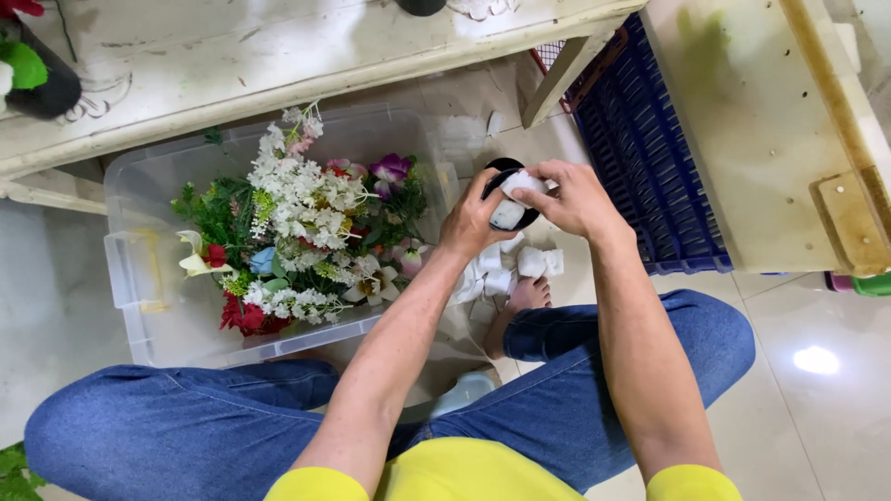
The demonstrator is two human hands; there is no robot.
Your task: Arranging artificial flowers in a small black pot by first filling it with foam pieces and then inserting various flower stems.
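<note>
My left hand (473,221) grips a small black pot (507,213) from the left side, held above the floor. My right hand (574,197) pinches a white foam piece (520,183) at the pot's mouth; another white piece sits inside the pot. Several white foam chunks (520,265) lie on the floor just below, beside my bare foot (522,301).
A clear plastic bin (139,278) of artificial flowers (297,232) sits on the floor at left. A worn white table (278,56) stands above it, with a black pot (42,79) at its left. A dark blue crate (650,167) and a pale board (770,130) are at right.
</note>
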